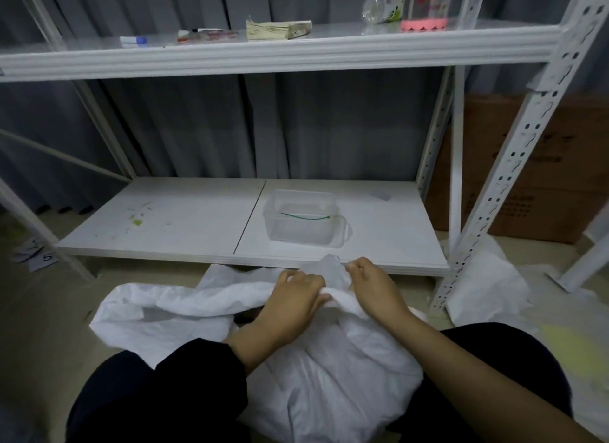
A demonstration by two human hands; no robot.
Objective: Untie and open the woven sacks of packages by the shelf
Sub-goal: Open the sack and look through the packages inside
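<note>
Sack neck gripped by both hands – not yet opened

The white sack (329,376), between the knees by the shelf (329,261), was pinched at its bunched neck by the left hand (296,297) and right hand (372,284) – a green tie (304,216) lay already in the tub (303,218).

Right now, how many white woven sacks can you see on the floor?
2: one sack between the knees, gripped by both hands; another sack right of the shelf post. More may be hidden.
</note>
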